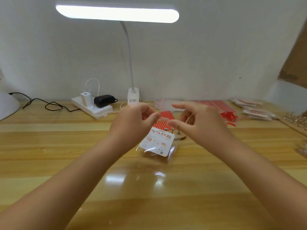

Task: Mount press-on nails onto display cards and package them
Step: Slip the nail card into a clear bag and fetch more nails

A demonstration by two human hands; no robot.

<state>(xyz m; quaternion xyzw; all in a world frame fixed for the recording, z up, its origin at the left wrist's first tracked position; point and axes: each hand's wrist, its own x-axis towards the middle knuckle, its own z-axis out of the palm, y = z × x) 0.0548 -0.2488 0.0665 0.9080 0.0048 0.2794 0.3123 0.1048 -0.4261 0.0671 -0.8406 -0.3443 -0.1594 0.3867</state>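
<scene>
On the pale wooden tabletop point(66, 146) in front of you lies one white printed display card inside a clear plastic sleeve point(157, 142), between your two forearms. Its small pictures and lines of print are too blurred to read. Just behind it stands a small wooden nail stand with metal pegs point(177, 134); three pegs show.

Your left hand point(132, 120) and right hand point(199, 120) hover above the card, near each other but apart. Left fingers curl, with the thumb tip reaching toward the right hand; whether it pinches anything, you cannot tell. Right thumb and forefinger are spread, the other fingers curl loosely, and nothing is visibly held.

Behind your hands a sheet of red strips point(164, 116) lies flat. At the back sit one white power strip point(93, 107) carrying a white charger and a black adapter, and one white clip-on desk lamp point(117, 13) whose label is unreadable. To your right lie stacked packaged nail cards point(255, 112).
</scene>
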